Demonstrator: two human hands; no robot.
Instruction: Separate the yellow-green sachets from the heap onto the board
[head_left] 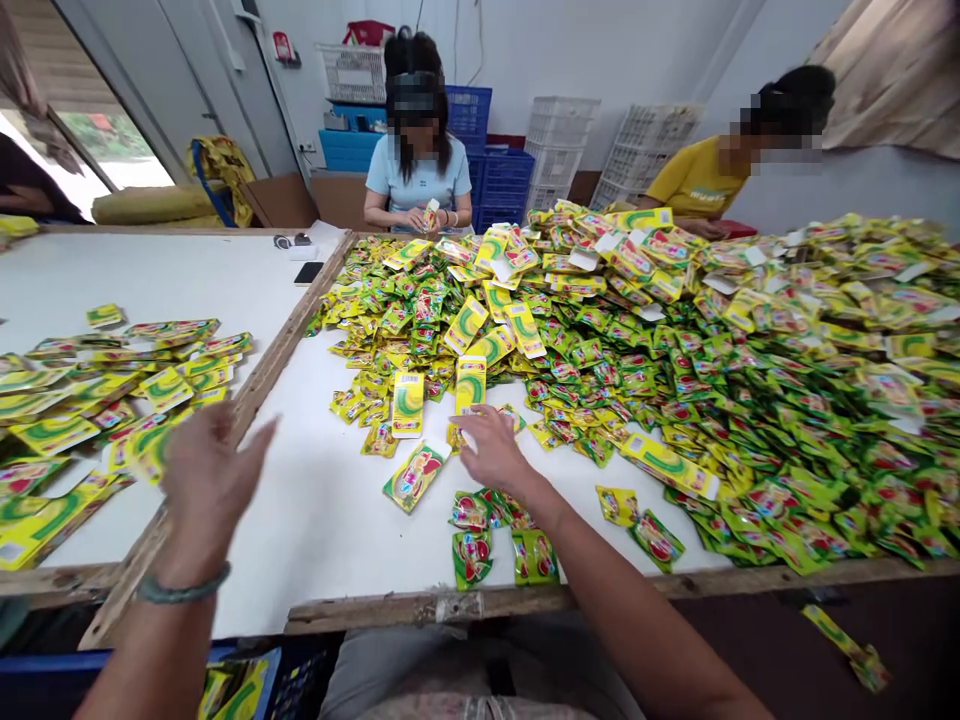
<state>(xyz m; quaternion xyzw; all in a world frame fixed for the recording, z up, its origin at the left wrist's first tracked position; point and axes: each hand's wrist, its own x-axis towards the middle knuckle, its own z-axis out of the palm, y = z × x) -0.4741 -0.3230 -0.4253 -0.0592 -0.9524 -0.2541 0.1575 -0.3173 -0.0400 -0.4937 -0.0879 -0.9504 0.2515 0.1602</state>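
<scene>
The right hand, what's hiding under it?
Under the right hand lie yellow and green sachets on the white table. Whatever sits directly beneath the palm is covered.

I note sachets (679, 370) yellow-green with red print. Tabletop (330, 520) white; my wristband (182, 590) grey-green.

left hand (206, 480) motion-blurred, packet heap (862, 400) cropped right
</scene>
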